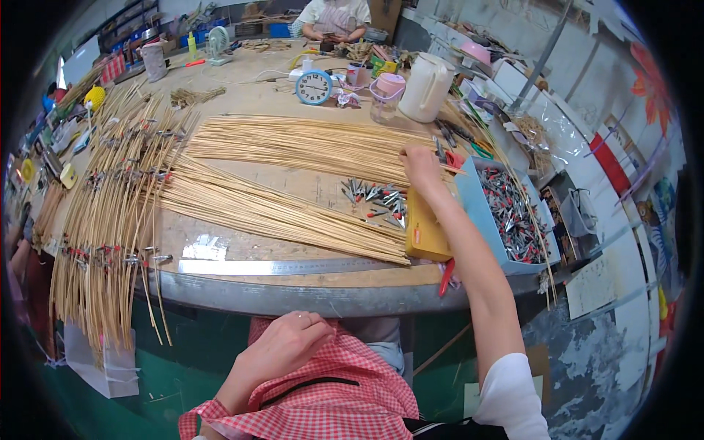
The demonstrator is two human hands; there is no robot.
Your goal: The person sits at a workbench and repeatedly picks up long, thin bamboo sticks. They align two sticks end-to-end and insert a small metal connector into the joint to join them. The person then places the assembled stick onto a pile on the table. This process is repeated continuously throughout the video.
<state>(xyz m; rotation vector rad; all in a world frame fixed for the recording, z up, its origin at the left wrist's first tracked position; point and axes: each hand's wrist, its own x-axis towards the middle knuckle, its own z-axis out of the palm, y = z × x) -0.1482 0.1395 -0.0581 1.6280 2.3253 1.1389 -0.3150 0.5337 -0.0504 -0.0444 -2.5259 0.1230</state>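
My right hand (423, 169) reaches over the right end of the far bundle of thin pale cane sticks (293, 139). Its fingers are pinched together at the sticks; how many they hold is hidden. Curled closed by the red checked apron (345, 396), my left hand (286, 345) shows nothing sticking out of it. A second cane bundle (271, 213) lies slanted nearer me. Below my right wrist stands a yellow box (427, 231), with loose small metal clips with red parts (378, 199) beside it. More clips fill a light blue bin (506, 253) at the right.
Clipped canes (110, 205) hang over the table's left edge. A steel ruler (271, 267) lies along the front, near red-handled pliers (446, 277). Further back are a blue clock (314, 87), a pink-lidded jar (386, 99) and a white jug (427, 86). Another person (334, 20) sits opposite.
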